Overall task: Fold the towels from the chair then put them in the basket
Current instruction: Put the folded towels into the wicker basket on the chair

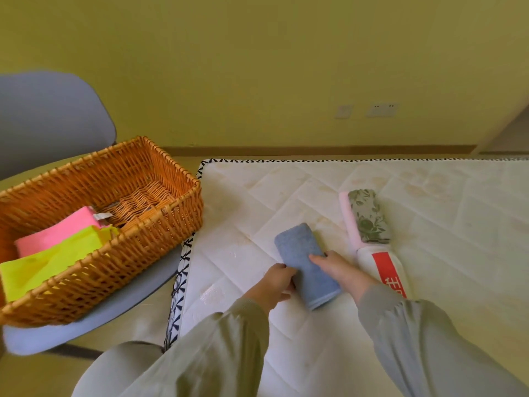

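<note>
- Head view, hands: the left hand has its fingers curled round the near left edge of the blue towel. The right hand lies on the towel's right side with fingers nearly straight, pressing rather than gripping. Whether its thumb is tucked under cannot be told.
- Head view, task item: the blue towel is folded into a narrow oblong and lies flat on the white mattress, near its left edge and apart from the basket.
- Risk, unfolding: only one hand has a true grip. If the towel is lifted by that edge alone, I judge the layers could fall open on the way across.
- Risk, the gap: the basket stands on the seat of the chair, just beside the mattress. A loose carry could drop the towel between the two.
- Risk, landing: the basket's near end is already occupied. A towel set carelessly there could skew the stack or catch on the rim.
- Container, basket: it holds a pink towel and a yellow towel, both folded, at the near end. The far end shows bare wicker.
- Outstanding: a floral towel rests on a pale pink towel, with a white towel with a red band just in front of them, all on the mattress and not yet in the basket.
</note>
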`<action>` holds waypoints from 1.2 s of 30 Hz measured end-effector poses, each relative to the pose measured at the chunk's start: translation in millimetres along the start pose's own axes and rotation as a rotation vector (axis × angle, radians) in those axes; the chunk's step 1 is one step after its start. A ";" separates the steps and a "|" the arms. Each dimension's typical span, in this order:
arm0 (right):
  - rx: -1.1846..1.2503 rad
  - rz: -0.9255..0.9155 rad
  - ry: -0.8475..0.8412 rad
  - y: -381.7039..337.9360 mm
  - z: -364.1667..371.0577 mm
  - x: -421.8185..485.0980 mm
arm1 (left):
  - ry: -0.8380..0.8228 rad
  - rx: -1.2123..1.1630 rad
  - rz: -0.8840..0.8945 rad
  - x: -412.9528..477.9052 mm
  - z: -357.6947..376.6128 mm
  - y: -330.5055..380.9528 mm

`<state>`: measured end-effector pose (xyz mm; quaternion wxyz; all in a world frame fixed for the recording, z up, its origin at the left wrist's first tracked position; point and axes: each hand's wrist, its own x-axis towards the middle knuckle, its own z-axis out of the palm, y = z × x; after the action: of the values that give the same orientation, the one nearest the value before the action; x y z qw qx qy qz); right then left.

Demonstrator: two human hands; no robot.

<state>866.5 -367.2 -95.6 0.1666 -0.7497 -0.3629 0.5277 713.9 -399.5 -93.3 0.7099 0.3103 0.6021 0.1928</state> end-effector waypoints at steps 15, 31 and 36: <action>0.242 -0.081 -0.329 -45.3 47.9 -34.0 | 0.023 -0.244 0.059 -21.4 -62.0 11.8; 0.052 -0.577 -0.326 -226.9 158.7 -102.6 | 0.485 -0.345 0.550 -122.3 -209.4 73.7; -0.019 -0.654 -0.346 -272.3 223.3 -115.9 | 0.590 -0.267 0.610 -145.6 -278.8 72.8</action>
<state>541.7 -294.9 67.9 0.2555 -0.4953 -0.6109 0.5623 420.2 -382.4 39.8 0.4525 0.3109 0.6295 0.5498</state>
